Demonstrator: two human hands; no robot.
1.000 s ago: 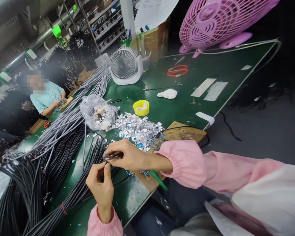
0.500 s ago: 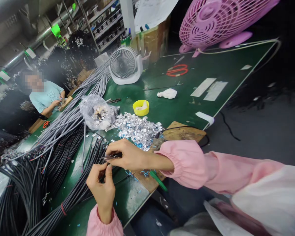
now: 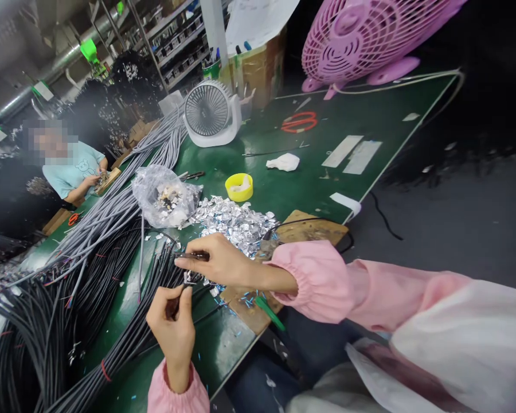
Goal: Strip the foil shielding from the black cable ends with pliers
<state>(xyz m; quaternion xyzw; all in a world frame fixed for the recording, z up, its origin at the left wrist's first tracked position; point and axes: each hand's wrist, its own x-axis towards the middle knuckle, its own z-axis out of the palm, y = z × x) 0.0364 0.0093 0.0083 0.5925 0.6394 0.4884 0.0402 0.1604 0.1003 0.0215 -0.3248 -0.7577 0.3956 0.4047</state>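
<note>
Low in the view, my left hand [image 3: 174, 324] pinches the end of a black cable between thumb and forefinger. Small pale strands stick out just above the fingertips. My right hand [image 3: 223, 264] is just above it, closed around slim dark tweezers [image 3: 196, 256] that point left. A small gap separates the two hands. Bundles of black cables [image 3: 124, 344], one tied with a red band, lie left of my left hand. Behind my right hand is a pile of silver foil pieces [image 3: 236, 221] with blue bits among them.
A clear plastic bag of scraps [image 3: 165, 198], a yellow ring-shaped container [image 3: 239, 187], a small white fan [image 3: 210, 115] and red-handled scissors [image 3: 300, 121] stand or lie on the green table. A pink fan [image 3: 352, 43] stands at the back. Grey cables [image 3: 112, 206] run towards a seated person [image 3: 75, 172].
My right hand has lifted slightly away from my left, widening the gap and exposing pale strands at the cable end. The whole view has shifted a little.
</note>
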